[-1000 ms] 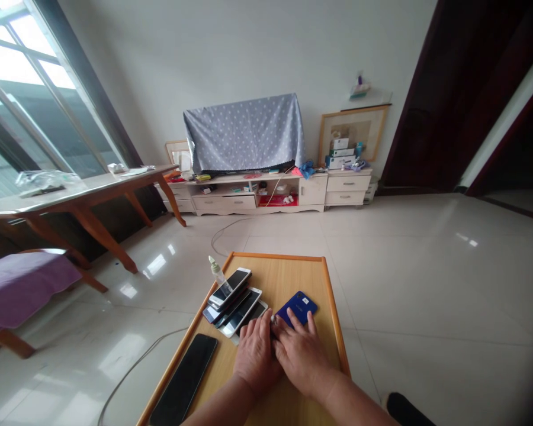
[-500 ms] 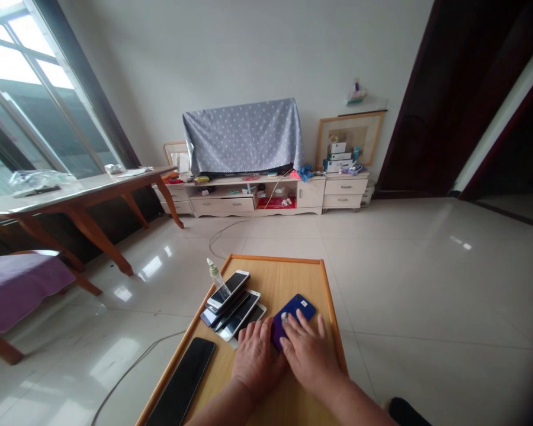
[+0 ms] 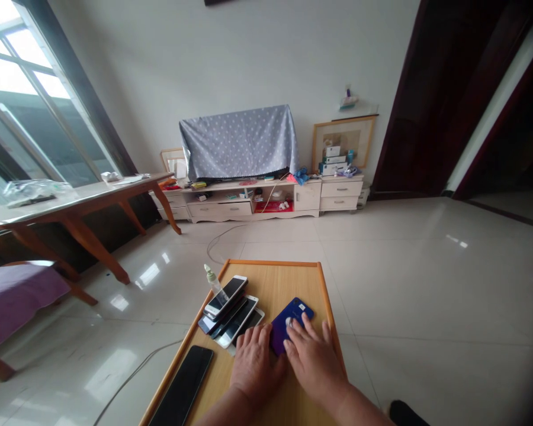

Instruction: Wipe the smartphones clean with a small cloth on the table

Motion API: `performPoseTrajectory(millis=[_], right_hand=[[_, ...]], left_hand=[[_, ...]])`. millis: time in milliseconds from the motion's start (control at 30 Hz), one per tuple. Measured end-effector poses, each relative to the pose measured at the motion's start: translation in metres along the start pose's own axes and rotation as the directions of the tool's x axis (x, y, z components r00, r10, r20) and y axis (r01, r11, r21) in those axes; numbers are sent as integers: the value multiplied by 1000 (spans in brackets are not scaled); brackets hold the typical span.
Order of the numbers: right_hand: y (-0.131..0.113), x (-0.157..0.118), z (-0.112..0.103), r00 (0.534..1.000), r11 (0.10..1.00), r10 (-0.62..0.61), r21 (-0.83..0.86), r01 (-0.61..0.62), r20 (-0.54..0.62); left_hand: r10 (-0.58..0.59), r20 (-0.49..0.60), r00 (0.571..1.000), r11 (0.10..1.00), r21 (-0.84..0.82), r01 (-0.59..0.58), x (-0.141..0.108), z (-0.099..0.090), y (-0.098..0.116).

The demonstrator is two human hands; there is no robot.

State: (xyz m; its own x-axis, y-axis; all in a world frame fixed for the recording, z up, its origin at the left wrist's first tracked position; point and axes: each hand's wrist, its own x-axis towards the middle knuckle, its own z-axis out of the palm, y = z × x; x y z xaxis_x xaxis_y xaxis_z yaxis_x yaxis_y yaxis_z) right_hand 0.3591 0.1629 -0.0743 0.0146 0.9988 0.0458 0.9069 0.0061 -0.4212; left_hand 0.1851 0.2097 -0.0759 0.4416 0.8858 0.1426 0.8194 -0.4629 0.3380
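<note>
Right hand (image 3: 315, 358): fingers spread over the back of a blue phone (image 3: 279, 334); small white wad (image 3: 289, 322) at the fingertips. Left hand (image 3: 254, 362): fingers close together at the phone's left edge; grip cannot be told. Farther left: stacked phones (image 3: 236, 322); nearer, a black phone (image 3: 182, 386). All on wooden table (image 3: 286, 275).

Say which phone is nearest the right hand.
The blue phone, back facing up, partly under the right hand; the stacked phones and separate black phone lie farther left.

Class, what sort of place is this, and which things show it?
Probably a home living room: a long, low white cabinet with drawers, a grey-blue dotted cloth draped above it, and a brown curved-leg wooden table.
</note>
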Motion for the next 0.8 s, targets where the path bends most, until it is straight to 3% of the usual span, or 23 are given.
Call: performPoseTrajectory(millis=[133,300,367,600,800], right_hand=[[-9,-10,2,994,991,-106,89,103,26],[22,14,-10,992,988,120,-96,-122,-30],[26,17,-11,986,978,157,-129,-162,-49],[2,-4,3,997,996,-75,40,75,6],[30,20,-7,986,978,155,-130,-162,-61]], left_hand=[[2,22,1000,1000,1,-2,0,0,0],[16,-5,1000,1000,13,-16,0,1,2],[20,-23,1000,1000,12,-20,0,2,1],[24,-28,999,1000,-9,-24,0,3,-1],[29,-28,999,1000,5,-29,0,2,0]])
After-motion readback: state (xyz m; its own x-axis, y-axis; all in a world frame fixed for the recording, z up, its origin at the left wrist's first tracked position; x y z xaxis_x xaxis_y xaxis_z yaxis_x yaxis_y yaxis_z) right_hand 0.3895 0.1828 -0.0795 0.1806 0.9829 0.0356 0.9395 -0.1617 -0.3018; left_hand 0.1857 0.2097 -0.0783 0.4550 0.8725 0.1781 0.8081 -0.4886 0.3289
